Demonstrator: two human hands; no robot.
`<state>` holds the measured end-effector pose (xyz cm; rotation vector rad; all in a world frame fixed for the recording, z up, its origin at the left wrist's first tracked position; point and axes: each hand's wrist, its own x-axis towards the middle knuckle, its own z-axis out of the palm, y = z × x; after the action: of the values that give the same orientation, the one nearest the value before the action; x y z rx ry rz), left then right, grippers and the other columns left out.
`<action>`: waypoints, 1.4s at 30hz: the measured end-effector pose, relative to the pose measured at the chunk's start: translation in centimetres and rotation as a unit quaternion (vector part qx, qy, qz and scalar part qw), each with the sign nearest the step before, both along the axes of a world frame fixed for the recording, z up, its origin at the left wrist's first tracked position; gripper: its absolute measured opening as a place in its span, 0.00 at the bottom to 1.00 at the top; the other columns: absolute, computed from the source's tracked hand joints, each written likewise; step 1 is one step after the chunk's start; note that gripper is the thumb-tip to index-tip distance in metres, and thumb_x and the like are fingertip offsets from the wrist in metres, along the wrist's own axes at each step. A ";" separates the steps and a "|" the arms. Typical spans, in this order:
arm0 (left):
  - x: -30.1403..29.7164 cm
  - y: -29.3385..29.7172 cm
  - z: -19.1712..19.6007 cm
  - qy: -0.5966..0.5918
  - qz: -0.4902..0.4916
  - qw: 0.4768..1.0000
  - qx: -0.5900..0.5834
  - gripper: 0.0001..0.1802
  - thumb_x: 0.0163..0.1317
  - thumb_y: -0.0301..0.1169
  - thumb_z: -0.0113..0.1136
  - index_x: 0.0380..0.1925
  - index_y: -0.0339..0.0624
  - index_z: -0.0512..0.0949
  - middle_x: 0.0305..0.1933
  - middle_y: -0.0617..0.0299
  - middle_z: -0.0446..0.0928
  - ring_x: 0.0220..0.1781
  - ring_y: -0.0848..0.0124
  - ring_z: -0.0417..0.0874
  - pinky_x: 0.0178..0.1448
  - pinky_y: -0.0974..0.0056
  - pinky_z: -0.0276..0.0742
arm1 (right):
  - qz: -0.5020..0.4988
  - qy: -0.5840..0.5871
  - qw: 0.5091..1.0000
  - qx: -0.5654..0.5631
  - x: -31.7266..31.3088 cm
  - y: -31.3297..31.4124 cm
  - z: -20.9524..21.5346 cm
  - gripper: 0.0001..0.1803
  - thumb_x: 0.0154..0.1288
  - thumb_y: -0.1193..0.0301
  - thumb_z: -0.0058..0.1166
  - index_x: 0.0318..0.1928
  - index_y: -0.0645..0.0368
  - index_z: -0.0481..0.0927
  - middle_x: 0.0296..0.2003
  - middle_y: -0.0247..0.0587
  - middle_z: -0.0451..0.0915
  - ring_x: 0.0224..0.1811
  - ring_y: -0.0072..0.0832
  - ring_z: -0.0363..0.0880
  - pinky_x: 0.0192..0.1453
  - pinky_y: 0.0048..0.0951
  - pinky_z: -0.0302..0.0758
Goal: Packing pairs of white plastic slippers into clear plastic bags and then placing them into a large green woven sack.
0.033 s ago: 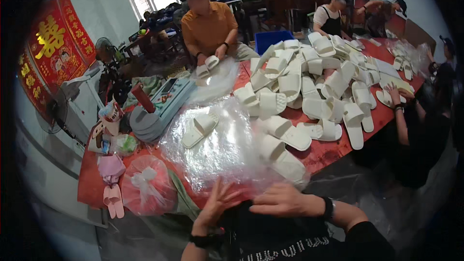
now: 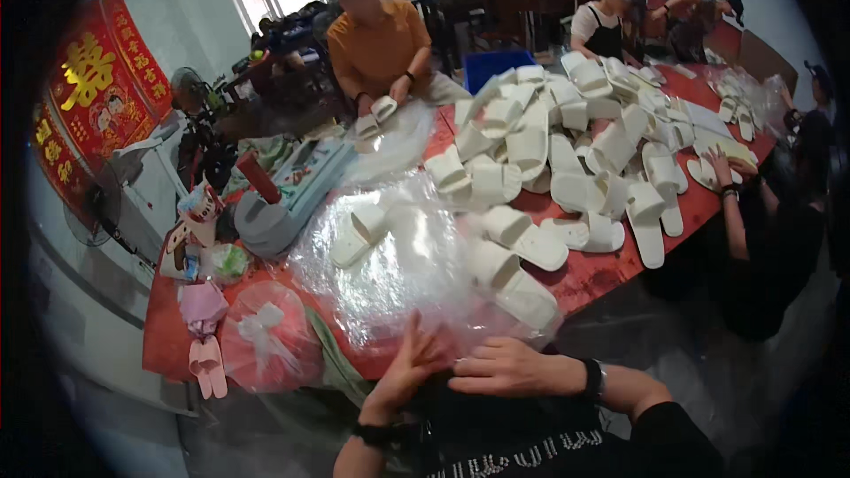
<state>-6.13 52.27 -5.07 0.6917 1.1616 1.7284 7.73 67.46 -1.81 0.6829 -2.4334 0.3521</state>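
My left hand (image 2: 405, 370) is at the near edge of the red table, fingers stretched out and a little apart, slightly blurred. Close to its right is my right hand (image 2: 512, 369), with its fingers curled and pressed together; whatever they hold, if anything, is hidden. Just beyond both hands lies a stack of clear plastic bags (image 2: 390, 279). A single white slipper (image 2: 361, 237) rests on the stack. Right of the bags, a pair of white slippers (image 2: 509, 279) lies near my right hand, partly against the clear plastic.
A large heap of white slippers (image 2: 529, 146) covers the table's middle. At left stand a grey machine (image 2: 274, 217), a tied pink-red plastic bag (image 2: 270, 341) and pink slippers (image 2: 208, 366). Across the table, a person in orange (image 2: 381, 44) handles slippers; another's hands (image 2: 728, 168) work at right.
My right hand has shifted slightly left, towards my left hand. My left hand has risen a little. The slippers and bags lie as before.
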 end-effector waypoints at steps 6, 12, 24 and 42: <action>-1.6 7.7 -3.3 0.106 0.078 0.987 -0.093 0.25 0.61 0.31 0.48 0.58 0.40 0.59 0.44 0.51 0.74 0.43 0.69 0.76 0.44 0.66 0.75 | -0.063 -0.096 0.993 0.035 -2.3 0.5 -4.9 0.17 0.47 0.73 0.49 0.42 0.51 0.73 0.42 0.34 0.71 0.36 0.29 0.70 0.36 0.28 0.66; -6.1 8.5 -6.6 -0.115 0.120 0.983 -0.075 0.21 0.66 0.36 0.40 0.57 0.42 0.59 0.49 0.49 0.70 0.44 0.61 0.76 0.44 0.61 0.77 | -0.038 -0.137 0.945 -0.296 -0.6 -0.3 -5.8 0.26 0.50 0.70 0.54 0.52 0.55 0.68 0.58 0.52 0.61 0.56 0.46 0.63 0.58 0.40 0.61; -11.7 2.1 -11.7 0.006 0.212 0.961 -0.177 0.15 0.64 0.34 0.46 0.49 0.42 0.69 0.40 0.59 0.76 0.37 0.73 0.76 0.37 0.70 0.72 | -0.355 -0.124 0.866 -0.331 2.2 6.9 -12.5 0.17 0.51 0.70 0.54 0.44 0.56 0.75 0.52 0.51 0.65 0.53 0.47 0.63 0.58 0.41 0.59; -9.0 3.3 10.4 0.515 -0.035 0.857 -0.003 0.07 0.47 0.22 0.58 0.28 0.43 0.78 0.39 0.60 0.77 0.41 0.67 0.76 0.45 0.67 0.69 | -0.012 -0.168 0.579 -0.798 -3.4 16.1 -3.1 0.36 0.63 0.42 0.27 0.66 0.46 0.42 0.58 0.50 0.60 0.21 0.28 0.77 0.17 0.19 0.72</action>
<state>-15.14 55.58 5.34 1.7479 1.7884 1.2454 4.36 83.53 -4.89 -0.3210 -1.3129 2.3322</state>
